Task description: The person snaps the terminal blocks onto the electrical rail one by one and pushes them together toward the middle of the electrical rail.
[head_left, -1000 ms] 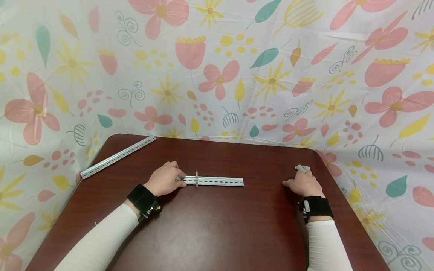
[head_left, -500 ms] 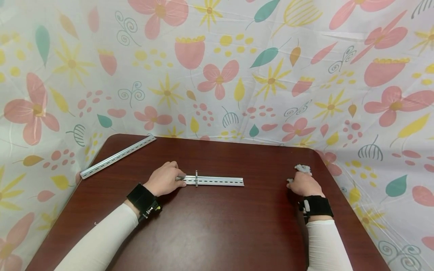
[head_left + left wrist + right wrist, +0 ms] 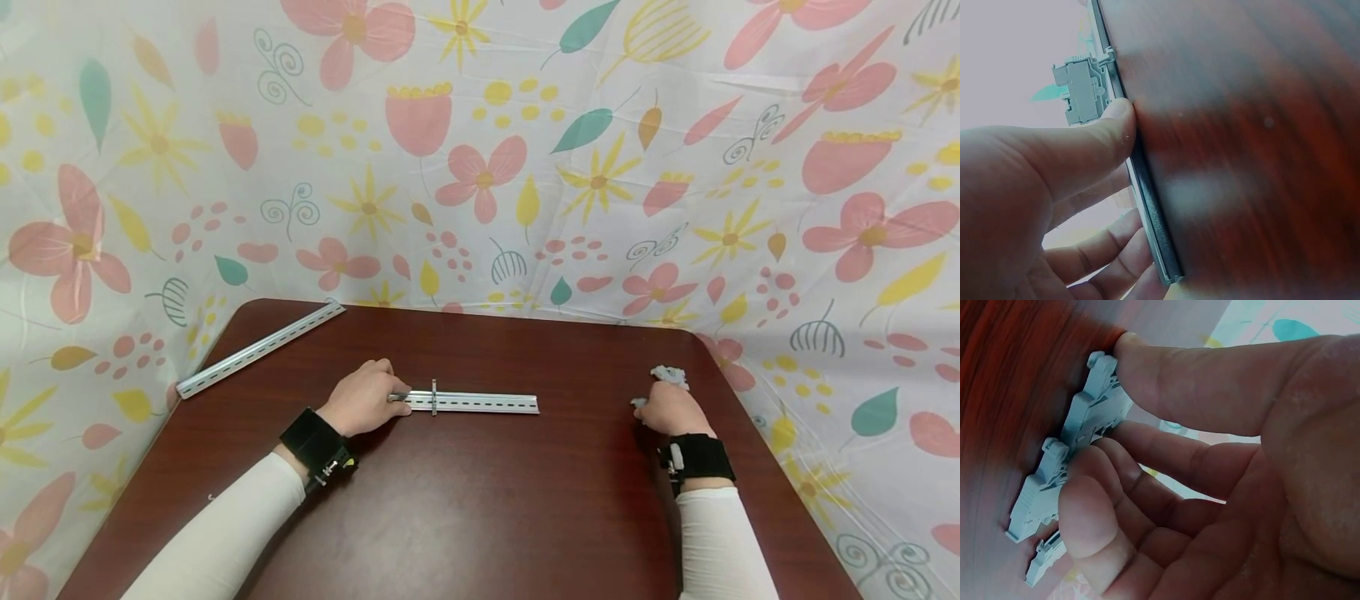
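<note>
My left hand (image 3: 363, 397) grips the left end of a slotted metal DIN rail (image 3: 487, 403), thumb along its near edge. A thin grey terminal block (image 3: 1085, 90) stands upright across that rail, just beyond the thumb tip in the left wrist view. At the right side of the table, my right hand (image 3: 675, 408) pinches a pale grey terminal block (image 3: 1088, 415) between thumb and curled fingers, low over the wood. More grey terminal blocks (image 3: 1032, 503) lie beside the fingertips, partly hidden by them; in the head view these blocks (image 3: 670, 375) show just beyond the hand.
A second, longer DIN rail (image 3: 262, 348) lies slanted along the table's left back edge. The dark red-brown table (image 3: 480, 500) ends at a flower-printed cloth (image 3: 480, 183) behind and at both sides.
My right thumb and fingers have drawn in slightly to the right, and a grey block now shows at their left side. The left hand and its rail have stayed put.
</note>
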### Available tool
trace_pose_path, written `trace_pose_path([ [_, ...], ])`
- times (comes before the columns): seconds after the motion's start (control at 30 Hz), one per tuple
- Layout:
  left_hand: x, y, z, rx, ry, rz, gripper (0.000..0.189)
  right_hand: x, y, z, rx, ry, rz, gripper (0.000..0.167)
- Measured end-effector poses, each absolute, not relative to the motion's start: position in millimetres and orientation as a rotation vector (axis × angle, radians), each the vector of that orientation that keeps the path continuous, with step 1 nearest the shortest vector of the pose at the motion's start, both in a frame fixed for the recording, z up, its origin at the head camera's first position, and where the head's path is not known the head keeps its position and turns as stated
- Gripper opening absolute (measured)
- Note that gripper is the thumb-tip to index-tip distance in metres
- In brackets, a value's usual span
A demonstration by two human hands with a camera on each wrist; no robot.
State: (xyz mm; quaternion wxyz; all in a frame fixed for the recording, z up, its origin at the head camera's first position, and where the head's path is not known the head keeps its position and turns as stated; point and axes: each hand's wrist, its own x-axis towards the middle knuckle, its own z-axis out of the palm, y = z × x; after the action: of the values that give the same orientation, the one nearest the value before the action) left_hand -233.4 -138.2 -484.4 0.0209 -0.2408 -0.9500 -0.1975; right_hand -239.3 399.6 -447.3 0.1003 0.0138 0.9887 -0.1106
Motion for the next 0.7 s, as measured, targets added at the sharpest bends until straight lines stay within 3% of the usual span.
trace_pose_path([
  [0.47, -233.5, -137.8, -484.9, -0.742, -2.945, -0.614, 0.031, -236.3, 395.1, -445.6, 0.028, 2.929, -0.305, 0.029],
  [0.7, -234.1, -138.0, -484.2, -0.741, -2.948, -0.617, 0.032, -237.7, 390.7, -448.1, -0.019, 2.975, -0.359, 0.038],
])
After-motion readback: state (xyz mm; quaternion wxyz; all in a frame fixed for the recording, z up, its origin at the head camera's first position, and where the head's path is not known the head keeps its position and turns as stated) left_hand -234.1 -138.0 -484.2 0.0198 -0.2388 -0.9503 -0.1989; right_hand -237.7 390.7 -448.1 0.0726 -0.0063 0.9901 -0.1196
